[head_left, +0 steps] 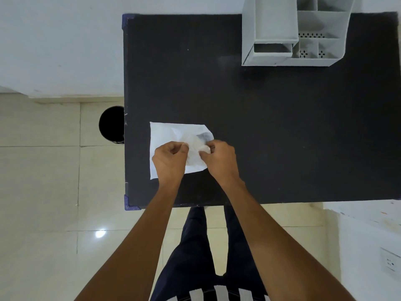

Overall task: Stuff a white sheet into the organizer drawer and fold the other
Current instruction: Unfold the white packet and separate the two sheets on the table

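Note:
A thin white sheet (171,135) lies on the black table (282,127) near its left front corner, creased in the middle. My left hand (169,161) pinches the sheet near its centre. My right hand (219,159) pinches the same bunched part from the right, close to the left hand. Whether a second sheet lies among the folds I cannot tell. The white desk organizer (295,35) stands at the table's far right, its small drawer (272,51) pulled out at the lower left, open and dark inside.
A black round bin (111,124) stands on the tiled floor against the table's left edge. The table's left corners carry blue guards (128,203). A white wall runs behind the table. My legs are below the front edge.

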